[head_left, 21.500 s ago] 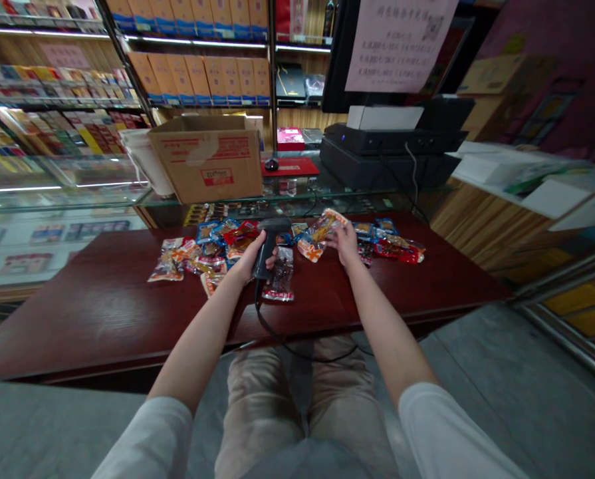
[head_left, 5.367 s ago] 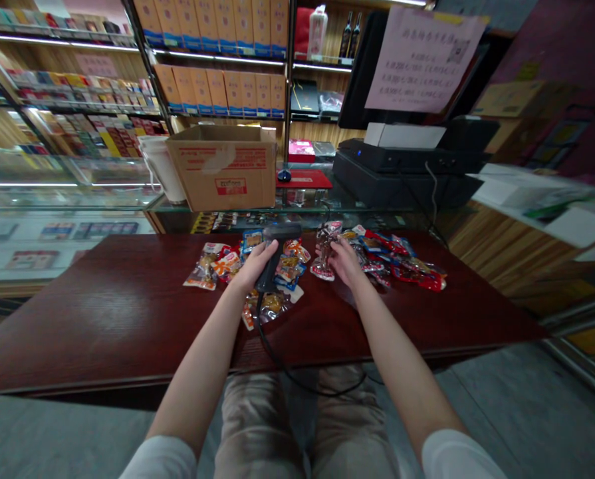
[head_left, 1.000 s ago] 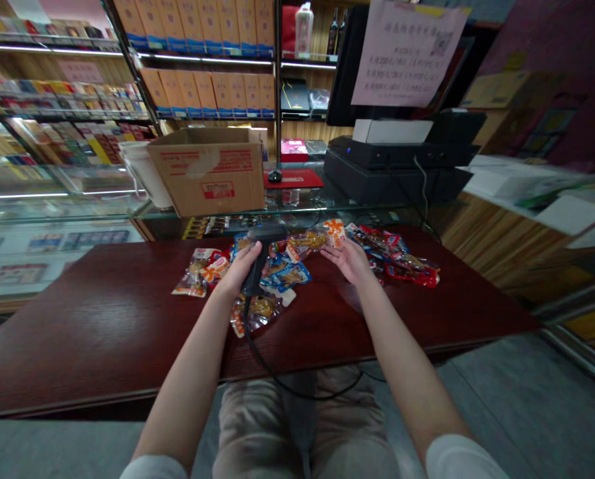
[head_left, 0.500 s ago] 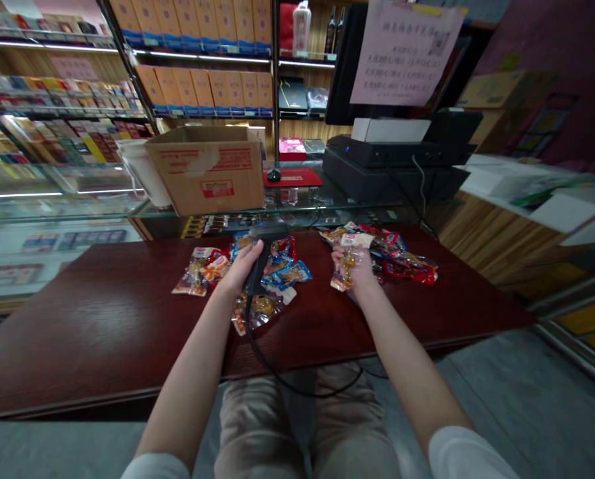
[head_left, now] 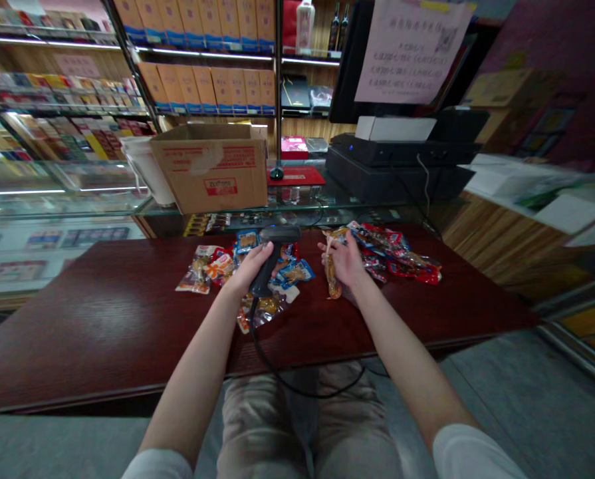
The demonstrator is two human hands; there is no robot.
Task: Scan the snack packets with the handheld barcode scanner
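My left hand (head_left: pixel 251 267) is wrapped round the handle of a black barcode scanner (head_left: pixel 280 234), held over a loose pile of snack packets. A clear packet with brownish food (head_left: pixel 195 271) and a blue packet (head_left: pixel 297 271) lie beside it. My right hand (head_left: pixel 346 261) grips a snack packet (head_left: pixel 332 274) turned edge-on, its yellow-brown contents showing below the fingers. Just right of that hand a second pile holds several red packets (head_left: pixel 414 265). The scanner's black cable (head_left: pixel 272 369) drops over the table's front edge by my knees.
The dark red wooden table (head_left: pixel 102 332) meets a glass counter at its back. On the counter stand an open cardboard box (head_left: pixel 217 169), a white jug (head_left: pixel 150 171), a mouse (head_left: pixel 276 173) and a black till (head_left: pixel 391 169) beneath a monitor with a paper sign (head_left: pixel 411 53).
My right hand has turned the packet from its broad face to edge-on and shifted slightly left. The scanner in my left hand has tilted and moved a little right.
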